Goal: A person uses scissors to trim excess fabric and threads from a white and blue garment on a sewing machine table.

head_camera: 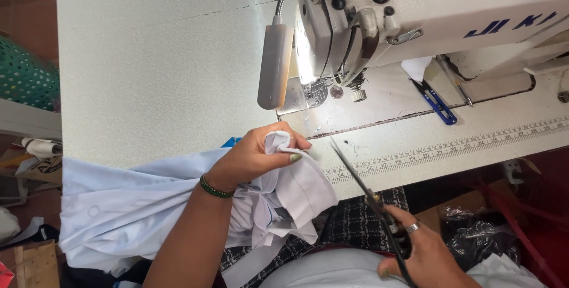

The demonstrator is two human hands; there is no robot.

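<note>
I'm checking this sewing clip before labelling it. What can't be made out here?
Head view:
- Right hand: cut off by the bottom edge; its grip on the scissors is partly hidden.
- Needle area: washed out by lamp glare.
- White cloth: the bunched part is hidden inside the left hand.

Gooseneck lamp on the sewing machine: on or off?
On. The gooseneck lamp throws a bright patch on the needle plate and the machine bed beneath it.
</note>
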